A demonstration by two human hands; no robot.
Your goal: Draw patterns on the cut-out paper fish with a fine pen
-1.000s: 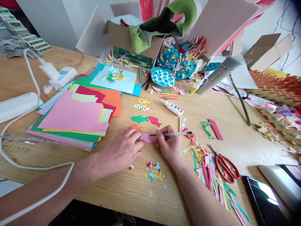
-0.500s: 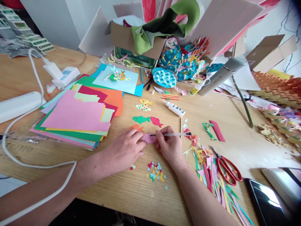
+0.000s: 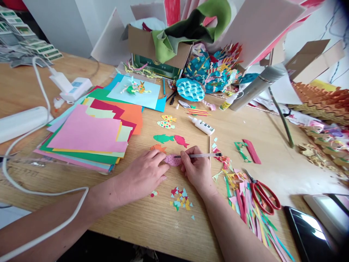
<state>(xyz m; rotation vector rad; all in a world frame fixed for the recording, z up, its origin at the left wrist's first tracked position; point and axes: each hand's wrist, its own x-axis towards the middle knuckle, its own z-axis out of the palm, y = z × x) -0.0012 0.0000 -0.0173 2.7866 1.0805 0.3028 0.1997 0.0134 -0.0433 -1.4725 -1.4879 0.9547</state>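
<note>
A purple paper fish (image 3: 172, 160) with dark dots lies flat on the table between my hands. The fingertips of my left hand (image 3: 147, 167) are closed on its left end and hold it down. In my right hand (image 3: 196, 170) a slim pen (image 3: 203, 155) is pinched, its tip on the fish and its dark end pointing right. Just above lie an orange fish (image 3: 158, 148), a green fish (image 3: 163, 138) and a red fish (image 3: 181, 141). Farther up are a dotted white fish (image 3: 165, 124) and a yellow fish (image 3: 168, 118). Small coloured paper bits (image 3: 181, 199) are scattered below my hands.
Stacked coloured paper (image 3: 84, 127) lies left, and a white cable (image 3: 46, 193) crosses my left forearm. To the right are red-handled scissors (image 3: 264, 196), paper strips (image 3: 253, 214) and a phone (image 3: 308, 233). A glue bottle (image 3: 203, 126) and a cardboard box (image 3: 141, 42) stand farther back.
</note>
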